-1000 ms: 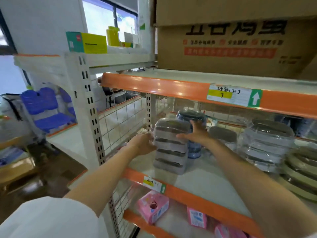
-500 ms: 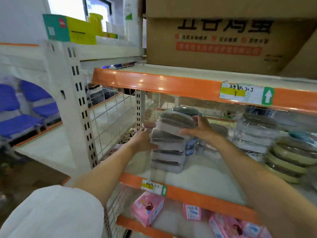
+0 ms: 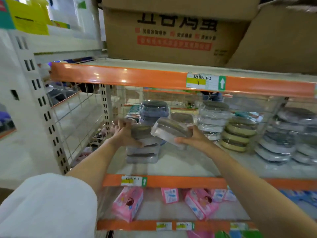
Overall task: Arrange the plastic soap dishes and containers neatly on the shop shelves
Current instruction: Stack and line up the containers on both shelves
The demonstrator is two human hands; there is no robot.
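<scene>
A stack of grey-lidded clear soap dishes [image 3: 143, 154] stands near the left end of the middle shelf [image 3: 180, 164]. My left hand [image 3: 124, 134] grips the upper left side of that stack, fingers curled over the top dish. My right hand [image 3: 192, 139] holds one clear soap dish [image 3: 171, 132] lifted and tilted off the stack's right side. Behind the stack stand a blue-grey stack of containers [image 3: 153, 111] and a single grey dish [image 3: 182, 117].
Wrapped stacks fill the shelf to the right: clear round dishes [image 3: 213, 120], olive-green dishes [image 3: 237, 136], more clear ones [image 3: 289, 140]. A wire mesh panel [image 3: 77, 121] closes the left side. Pink packets [image 3: 127, 203] lie on the shelf below. Cardboard boxes [image 3: 171, 31] sit above.
My right hand has lifted the top dish off the stack and tilted it to the right. The left hand stayed on the stack. The camera moved closer and turned right.
</scene>
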